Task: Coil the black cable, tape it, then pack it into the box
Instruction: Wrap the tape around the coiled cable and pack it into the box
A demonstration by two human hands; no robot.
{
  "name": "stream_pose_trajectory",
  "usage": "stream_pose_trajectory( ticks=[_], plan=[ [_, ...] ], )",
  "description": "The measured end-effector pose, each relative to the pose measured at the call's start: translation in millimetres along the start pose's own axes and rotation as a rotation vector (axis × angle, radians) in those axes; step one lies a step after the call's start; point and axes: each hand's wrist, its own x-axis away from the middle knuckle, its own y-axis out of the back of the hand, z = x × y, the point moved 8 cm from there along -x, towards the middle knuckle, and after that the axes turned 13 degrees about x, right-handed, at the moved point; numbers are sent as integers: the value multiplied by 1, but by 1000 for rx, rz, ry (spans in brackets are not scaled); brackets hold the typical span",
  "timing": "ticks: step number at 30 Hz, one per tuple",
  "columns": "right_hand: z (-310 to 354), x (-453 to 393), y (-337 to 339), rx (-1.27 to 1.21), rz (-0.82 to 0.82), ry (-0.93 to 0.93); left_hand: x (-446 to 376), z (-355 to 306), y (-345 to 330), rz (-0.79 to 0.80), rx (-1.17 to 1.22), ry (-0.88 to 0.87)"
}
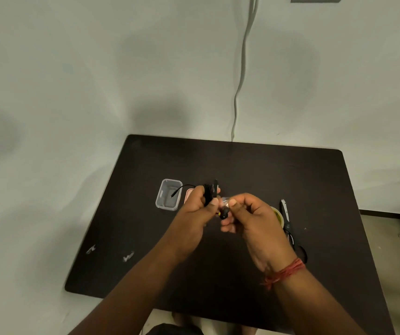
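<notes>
My left hand (200, 207) grips the coiled black cable (209, 193) above the dark table (242, 165). A loose cable end curves left over the clear plastic box (168, 195). My right hand (249, 216) pinches a small clear strip of tape (225, 201) right next to the coil, thumb and forefinger together. A dark rounded part of the cable hangs between both hands. The box stands open on the table, left of my hands. The tape roll (277, 213) is partly hidden behind my right hand.
Black scissors (288, 226) lie to the right of my right hand. A pinkish lid (189, 193) lies beside the box. Two small crumpled scraps (127, 256) sit near the table's front left. A pale cord hangs down the wall behind.
</notes>
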Motion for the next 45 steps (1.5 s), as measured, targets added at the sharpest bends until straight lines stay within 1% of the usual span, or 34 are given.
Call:
stream_pose_trajectory(
  ticks=[3,5,8,10,17,20,21,24,26,29,31,36,41,45],
  plan=[
    [-3,-5,16,-79,-121,-16,-1,1,5,-62,-35,-10],
    [-1,-9,28,-24,-191,4,-1,1,7,-81,-86,-14],
    [-2,-13,26,143,-161,-4,-1,0,2,-32,-215,-27],
    [-7,-13,20,192,-131,-34,-1,1,-2,-17,-312,-25],
    [-10,-7,7,108,-119,-68,-2,0,-9,-67,-583,-93],
    [-13,-8,6,117,-111,-90,-4,1,-13,-33,-720,-121],
    [-15,-8,6,110,-107,-103,-6,2,-15,-3,-765,-95],
    [-19,-7,4,44,-74,-173,-11,13,-19,87,-870,69],
    [-24,-6,-1,-48,-22,-234,-11,13,-20,114,-917,107],
    [-29,-3,-8,-166,50,-322,-7,10,-21,136,-916,46],
    [-34,-1,-9,-170,81,-365,-4,9,-21,144,-911,16],
    [-38,2,-5,-94,144,-385,-5,19,-19,226,-933,127],
    [-42,2,2,-22,93,-347,0,28,-28,340,-939,138],
    [-50,1,8,13,17,-312,3,36,-32,347,-880,123]
  ],
)
